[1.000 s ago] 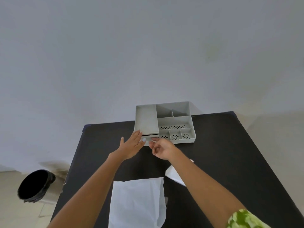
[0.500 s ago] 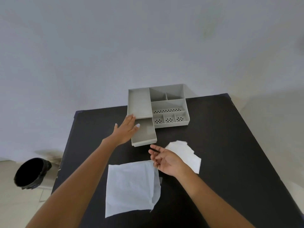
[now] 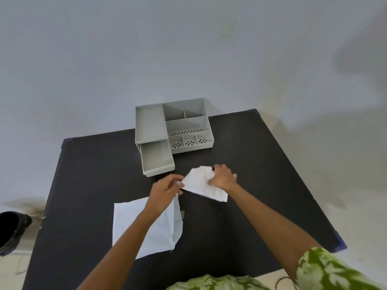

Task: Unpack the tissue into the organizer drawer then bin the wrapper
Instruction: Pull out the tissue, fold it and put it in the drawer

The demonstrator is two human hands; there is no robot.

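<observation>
Your right hand lies curled, palm down, over the far right part of the folded white tissue; fingers are bent onto its upper edge & pressing it. Whether they actually pinch the sheet or just rest on it, can't tell. Your left hand meets the tissue's left corner w/ thumb and fingertips drawn close together at that corner, so the grip looks near closed on the paper edge, tho blur hides the exact contact. The tissue sits between both hands, low over the black desk, its near right corner hanging free.

The flat, pale white plastic wrapper lies on the desk nearer to you, partly under your left forearm, its right edge curling up; not gripped by either hand.

The grey plastic organizer w/ divided compartments stands at the desk's far edge against the wall. Its grey drawer is pulled out toward you on the left side, just beyond your left hand, apart from the tissue.

The black bin stands on the floor, left of the desk, well apart from both hands.
</observation>
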